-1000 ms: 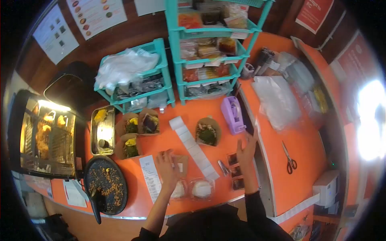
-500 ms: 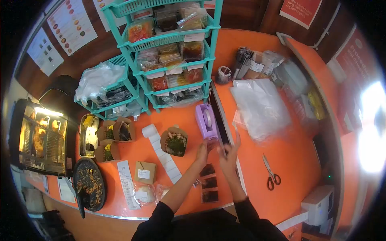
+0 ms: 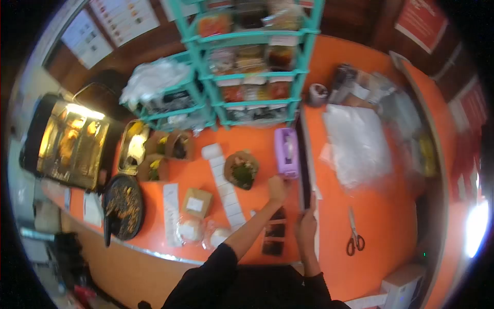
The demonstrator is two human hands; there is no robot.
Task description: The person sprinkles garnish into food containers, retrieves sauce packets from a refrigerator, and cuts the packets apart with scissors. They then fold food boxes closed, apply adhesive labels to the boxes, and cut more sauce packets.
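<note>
My left hand is closed at the near end of the purple tape dispenser; anything between its fingers is too small to make out. Just above the right-hand part of the orange counter's dark gap, my right hand is blurred, its fingers pointing away from me. Dark sauce packets lie between my forearms. An open box of food with greens stands left of the dispenser, beside a strip of white labels.
A closed brown box, clear round containers and a receipt lie left. Further left is a black stone mortar. Teal racks stand behind. Plastic bags and scissors lie right.
The view has shifted. My left hand has moved right from the brown box to the tape dispenser, and is now closed. My right hand has drawn back from near the dispenser.
</note>
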